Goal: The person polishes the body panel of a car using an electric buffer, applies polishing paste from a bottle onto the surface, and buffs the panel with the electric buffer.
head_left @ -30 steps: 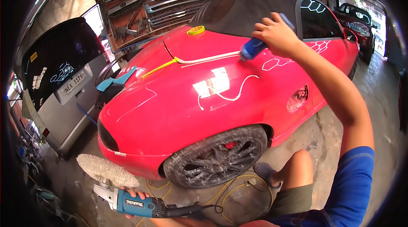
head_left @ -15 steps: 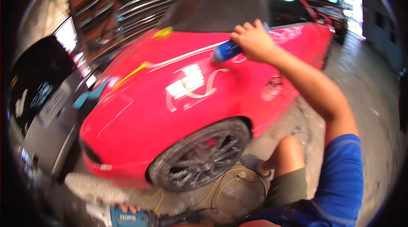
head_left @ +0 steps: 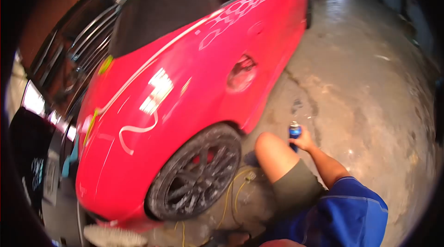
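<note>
My right hand (head_left: 303, 139) is wrapped round a blue bottle (head_left: 294, 131), held upright low beside my bent knee, over the concrete floor. The red car (head_left: 199, 80) fills the left and middle of the view. A curved white line of compound (head_left: 138, 129) lies on its panel. The polisher's fluffy pad (head_left: 113, 237) shows at the bottom left edge, blurred; the polisher's body and my left hand are out of sight.
The car's wheel (head_left: 196, 173) is in front of my knee (head_left: 273, 152). A yellow cord (head_left: 226, 205) runs over the floor by the wheel. Yellow tape (head_left: 106, 64) sits on the car. Another vehicle (head_left: 32, 154) stands at the far left.
My right hand has moved with the blue bottle from above the car down beside my knee. The view has swung right, and my left hand has gone out of it.
</note>
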A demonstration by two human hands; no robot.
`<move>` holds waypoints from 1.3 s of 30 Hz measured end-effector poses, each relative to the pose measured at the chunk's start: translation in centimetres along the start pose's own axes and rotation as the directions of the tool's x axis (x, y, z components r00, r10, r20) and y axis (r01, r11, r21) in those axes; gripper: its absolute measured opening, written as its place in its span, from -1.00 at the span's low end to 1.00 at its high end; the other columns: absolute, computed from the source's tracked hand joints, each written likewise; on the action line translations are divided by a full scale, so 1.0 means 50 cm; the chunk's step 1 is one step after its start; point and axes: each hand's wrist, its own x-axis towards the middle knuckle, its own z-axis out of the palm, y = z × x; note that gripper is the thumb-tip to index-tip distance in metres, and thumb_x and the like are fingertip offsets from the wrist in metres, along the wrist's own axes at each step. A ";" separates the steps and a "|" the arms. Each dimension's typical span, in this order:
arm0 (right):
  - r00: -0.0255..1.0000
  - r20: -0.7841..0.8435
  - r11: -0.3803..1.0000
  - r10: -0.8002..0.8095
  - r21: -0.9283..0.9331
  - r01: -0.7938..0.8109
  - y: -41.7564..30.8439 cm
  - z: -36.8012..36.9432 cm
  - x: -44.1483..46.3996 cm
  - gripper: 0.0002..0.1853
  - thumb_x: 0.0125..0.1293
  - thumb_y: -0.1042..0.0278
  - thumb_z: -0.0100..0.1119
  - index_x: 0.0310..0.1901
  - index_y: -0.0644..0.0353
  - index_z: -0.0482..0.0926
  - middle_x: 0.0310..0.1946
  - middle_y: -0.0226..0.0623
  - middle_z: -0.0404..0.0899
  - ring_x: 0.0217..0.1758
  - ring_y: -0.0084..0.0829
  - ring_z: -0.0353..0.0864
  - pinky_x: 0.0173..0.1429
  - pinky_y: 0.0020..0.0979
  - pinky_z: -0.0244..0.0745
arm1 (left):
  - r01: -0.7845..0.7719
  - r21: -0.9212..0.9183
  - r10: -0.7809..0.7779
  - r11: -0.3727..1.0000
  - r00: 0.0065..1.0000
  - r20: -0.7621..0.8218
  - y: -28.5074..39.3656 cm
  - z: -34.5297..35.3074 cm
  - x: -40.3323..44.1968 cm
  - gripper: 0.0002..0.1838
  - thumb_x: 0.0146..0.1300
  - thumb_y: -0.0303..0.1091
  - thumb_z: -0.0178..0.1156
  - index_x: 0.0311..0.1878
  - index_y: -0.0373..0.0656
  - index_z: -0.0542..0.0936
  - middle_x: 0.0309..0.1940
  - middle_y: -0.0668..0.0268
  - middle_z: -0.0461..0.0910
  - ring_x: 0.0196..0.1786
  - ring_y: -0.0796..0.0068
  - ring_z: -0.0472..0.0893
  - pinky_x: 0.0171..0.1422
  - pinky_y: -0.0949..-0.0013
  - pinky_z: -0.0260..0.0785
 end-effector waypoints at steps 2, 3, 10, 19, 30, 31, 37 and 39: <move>0.994 0.065 0.995 0.089 0.027 -0.091 0.091 0.025 -0.022 -0.07 -0.23 0.15 0.67 0.27 0.31 0.54 0.02 0.10 0.75 0.07 0.05 0.76 0.25 -0.04 0.63 | 0.042 -0.014 -0.043 0.999 0.998 -0.056 -0.022 0.015 -0.040 0.18 0.20 0.04 0.59 0.69 -0.09 0.03 0.29 0.06 0.39 0.20 -0.04 0.55 0.44 -0.23 0.43; 0.997 -0.057 0.998 0.052 -0.018 -0.053 0.181 0.068 -0.036 -0.09 -0.26 0.16 0.67 0.23 0.29 0.56 -0.03 0.07 0.76 0.06 0.05 0.76 0.25 -0.05 0.63 | 0.045 -0.018 -0.046 0.999 0.995 -0.088 -0.032 0.032 -0.064 0.18 0.20 0.04 0.59 0.69 -0.09 0.03 0.29 0.07 0.38 0.20 -0.03 0.55 0.44 -0.23 0.43; 0.941 0.186 0.946 0.281 -0.219 -0.240 0.350 0.096 -0.100 -0.23 -0.09 -0.02 0.74 0.16 0.07 0.60 -0.03 0.12 0.78 0.14 0.12 0.77 0.21 -0.02 0.62 | 0.112 -0.020 -0.114 0.994 0.965 -0.235 -0.170 0.194 -0.090 0.19 0.25 0.18 0.53 0.69 -0.05 -0.02 0.26 -0.01 0.44 0.21 -0.19 0.59 0.41 -0.35 0.48; 0.883 0.337 0.935 0.327 -0.254 -0.249 0.284 0.044 -0.105 -0.04 0.03 0.08 0.69 0.44 0.29 0.45 0.22 0.22 0.65 0.35 0.19 0.62 0.43 -0.06 0.53 | 0.249 0.153 -0.201 0.956 0.940 -0.277 -0.258 0.269 -0.023 0.21 0.13 0.34 0.55 0.60 -0.27 0.19 0.20 -0.07 0.50 0.14 -0.18 0.68 0.24 -0.17 0.68; 0.419 0.535 0.569 -0.734 0.821 -0.051 -0.547 -0.083 -0.172 -0.28 0.54 -0.18 0.23 0.42 0.32 0.46 0.21 -0.02 0.68 0.30 -0.14 0.66 0.41 -0.17 0.48 | 0.514 0.300 -0.483 0.804 0.858 -0.177 -0.443 0.481 0.276 0.01 0.10 -0.14 0.53 0.56 -0.38 0.32 0.27 -0.24 0.61 0.16 -0.18 0.75 0.23 -0.16 0.71; 0.313 0.493 0.498 -0.812 0.864 -0.069 -0.578 -0.063 -0.202 -0.24 0.55 -0.18 0.22 0.49 0.30 0.36 0.20 -0.01 0.67 0.19 -0.16 0.71 0.30 -0.19 0.55 | 0.511 0.276 -0.482 0.814 0.860 -0.168 -0.472 0.508 0.311 -0.05 0.14 -0.16 0.50 0.54 -0.41 0.35 0.23 -0.25 0.64 0.11 -0.17 0.77 0.19 -0.13 0.73; 0.159 0.712 0.537 -0.684 0.640 -0.550 -0.613 -0.130 -0.263 -0.09 0.55 -0.18 0.23 0.61 0.30 0.07 0.10 0.08 0.67 -0.34 -0.34 0.77 -0.24 -0.35 0.67 | 0.650 0.159 -0.597 0.743 0.752 -0.279 -0.517 0.582 0.371 -0.49 0.41 -0.09 0.34 0.20 -0.33 0.57 -0.10 0.14 0.74 -0.16 0.39 0.78 -0.07 0.22 0.71; 0.139 0.720 0.566 -0.680 0.636 -0.525 -0.610 -0.166 -0.284 -0.06 0.54 -0.22 0.24 0.61 0.29 0.05 0.06 0.11 0.68 -0.41 -0.34 0.77 -0.30 -0.37 0.66 | 0.606 0.210 -0.522 0.767 0.780 -0.344 -0.510 0.593 0.315 -0.42 0.40 -0.13 0.36 0.31 -0.32 0.51 -0.01 0.13 0.72 -0.08 0.34 0.76 0.01 0.23 0.70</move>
